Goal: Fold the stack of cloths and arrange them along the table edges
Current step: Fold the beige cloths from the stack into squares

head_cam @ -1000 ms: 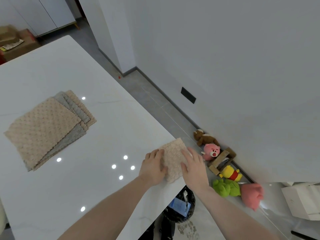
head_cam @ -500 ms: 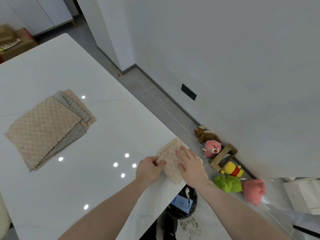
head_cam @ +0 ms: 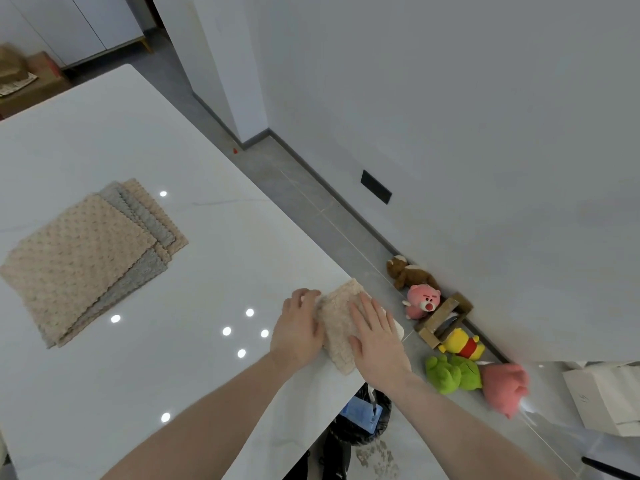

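A small folded beige cloth (head_cam: 337,327) lies at the near right corner of the white table (head_cam: 214,244), close to the edge. My left hand (head_cam: 298,329) rests on the cloth's left side with the fingers curled at its edge. My right hand (head_cam: 375,336) lies flat on its right side, fingers spread. A stack of unfolded beige and grey dotted cloths (head_cam: 86,258) lies spread out on the table's left part, well away from both hands.
Beyond the table's right edge the grey floor holds several plush toys (head_cam: 450,374) and a small wooden frame (head_cam: 445,318) along the white wall. A black bin (head_cam: 363,420) sits under the table corner. White boxes (head_cam: 606,396) stand at the far right.
Both hands have stayed on the folded cloth at the corner. The left hand has shifted back onto the cloth's left edge; the right palm is pressed flatter over it.
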Tool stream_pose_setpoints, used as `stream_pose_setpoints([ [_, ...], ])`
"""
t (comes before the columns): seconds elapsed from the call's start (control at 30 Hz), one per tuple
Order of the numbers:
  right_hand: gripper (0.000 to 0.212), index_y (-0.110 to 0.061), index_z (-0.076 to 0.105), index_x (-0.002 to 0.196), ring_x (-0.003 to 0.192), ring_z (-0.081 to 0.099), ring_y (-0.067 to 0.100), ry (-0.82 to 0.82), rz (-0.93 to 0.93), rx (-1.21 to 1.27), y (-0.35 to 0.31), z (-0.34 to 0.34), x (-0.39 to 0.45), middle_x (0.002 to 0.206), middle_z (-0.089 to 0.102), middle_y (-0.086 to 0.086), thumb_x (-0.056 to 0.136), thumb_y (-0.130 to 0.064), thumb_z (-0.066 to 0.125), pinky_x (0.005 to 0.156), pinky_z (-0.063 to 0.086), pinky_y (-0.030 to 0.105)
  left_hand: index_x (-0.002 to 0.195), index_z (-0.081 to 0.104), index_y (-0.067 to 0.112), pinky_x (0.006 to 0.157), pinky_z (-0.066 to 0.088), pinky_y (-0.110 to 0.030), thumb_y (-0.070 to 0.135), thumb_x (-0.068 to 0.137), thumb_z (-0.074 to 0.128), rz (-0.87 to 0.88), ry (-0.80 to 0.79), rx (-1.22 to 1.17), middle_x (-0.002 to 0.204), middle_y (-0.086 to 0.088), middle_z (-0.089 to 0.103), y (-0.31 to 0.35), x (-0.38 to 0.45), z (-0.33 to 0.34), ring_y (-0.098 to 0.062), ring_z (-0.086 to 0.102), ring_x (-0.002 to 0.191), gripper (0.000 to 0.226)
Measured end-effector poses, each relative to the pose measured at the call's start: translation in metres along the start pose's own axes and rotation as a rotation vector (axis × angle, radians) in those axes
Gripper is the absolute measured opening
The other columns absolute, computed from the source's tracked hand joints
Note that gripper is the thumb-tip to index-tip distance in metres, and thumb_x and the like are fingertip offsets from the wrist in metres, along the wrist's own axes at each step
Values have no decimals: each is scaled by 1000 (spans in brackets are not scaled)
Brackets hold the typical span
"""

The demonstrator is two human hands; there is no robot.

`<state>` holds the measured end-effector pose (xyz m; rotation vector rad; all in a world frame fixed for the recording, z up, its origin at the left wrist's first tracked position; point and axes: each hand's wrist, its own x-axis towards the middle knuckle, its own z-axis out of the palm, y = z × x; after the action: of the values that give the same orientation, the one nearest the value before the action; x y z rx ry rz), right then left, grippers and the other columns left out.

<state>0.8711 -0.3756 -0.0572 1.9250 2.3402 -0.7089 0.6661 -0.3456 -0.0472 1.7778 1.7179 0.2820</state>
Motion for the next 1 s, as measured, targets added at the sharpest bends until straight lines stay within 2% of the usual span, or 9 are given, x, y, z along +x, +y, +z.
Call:
stream_pose_setpoints([
  [0.07, 64, -24, 2, 166, 159, -15, 24, -52, -16, -44, 4, 1, 0, 171, -16, -2, 110, -34, 31, 129, -7, 43, 144, 46, 28, 94, 51, -38, 18, 87, 54, 97, -132, 99, 142, 4, 42, 3, 0, 4, -20, 43, 121, 58],
  [0.17, 66, -24, 2, 166, 159, -15, 25, -72, -5, -61, 15, 1, 6, 170, -17, -3, 108, -28, 34, 130, -4, 46, 144, 51, 29, 101, 48, -40, 21, 89, 54, 89, -221, 111, 139, 3, 44, 10, 0, 6, -22, 42, 119, 56],
  [0.23, 64, -25, 10, 165, 160, -6, 27, -30, -42, -65, 19, 3, 9, 170, -10, -5, 107, -24, 36, 129, -2, 43, 144, 50, 29, 102, 47, -39, 21, 90, 55, 73, -267, 86, 139, 1, 44, 17, 1, -3, -24, 43, 119, 55],
  [0.33, 60, -30, 20, 163, 159, 7, 28, -32, -143, -84, 19, 12, 6, 170, 5, -4, 104, -41, 19, 126, 2, 40, 147, 45, 30, 99, 47, -41, 23, 90, 56, 73, -300, 111, 141, -1, 43, 18, -5, -18, -27, 44, 120, 59],
  [0.43, 70, -32, 9, 163, 159, -4, 26, -102, -147, -65, 17, 15, 8, 168, -7, -8, 96, -52, 5, 124, -6, 39, 147, 44, 26, 99, 47, -43, 20, 89, 55, 38, -266, 146, 142, -3, 42, 9, -24, -33, -29, 45, 122, 59],
  [0.57, 64, -35, -8, 158, 159, -10, 27, -160, -149, -144, 20, 5, 7, 164, -18, -8, 104, -40, 26, 126, -9, 41, 145, 49, 26, 104, 43, -34, 22, 92, 55, -18, -199, 156, 149, 3, 39, -10, -65, -58, -22, 42, 131, 54],
  [0.63, 70, -32, 0, 163, 160, -5, 30, -147, -145, -132, 11, -7, 5, 164, -16, -9, 103, -33, 37, 124, -6, 41, 143, 50, 28, 103, 42, -29, 25, 94, 55, -49, -170, 148, 148, 8, 38, -23, -89, -73, -18, 41, 131, 50],
  [0.8, 64, -30, 17, 164, 160, -4, 22, -82, -144, 114, -40, -19, -34, 171, -1, -10, 104, -30, 40, 130, 0, 44, 139, 53, 34, 101, 44, -23, 31, 95, 57, -121, -82, 103, 148, 15, 37, -51, -148, -105, -12, 42, 130, 44],
  [1.0, 61, -37, 27, 159, 158, 6, 12, 7, 5, 442, -129, -15, -108, 171, 7, -15, 105, -24, 50, 125, 14, 30, 133, 57, 37, 91, 41, -18, 32, 93, 63, -148, 46, 11, 145, 20, 37, -93, -214, -141, -6, 42, 130, 41],
])
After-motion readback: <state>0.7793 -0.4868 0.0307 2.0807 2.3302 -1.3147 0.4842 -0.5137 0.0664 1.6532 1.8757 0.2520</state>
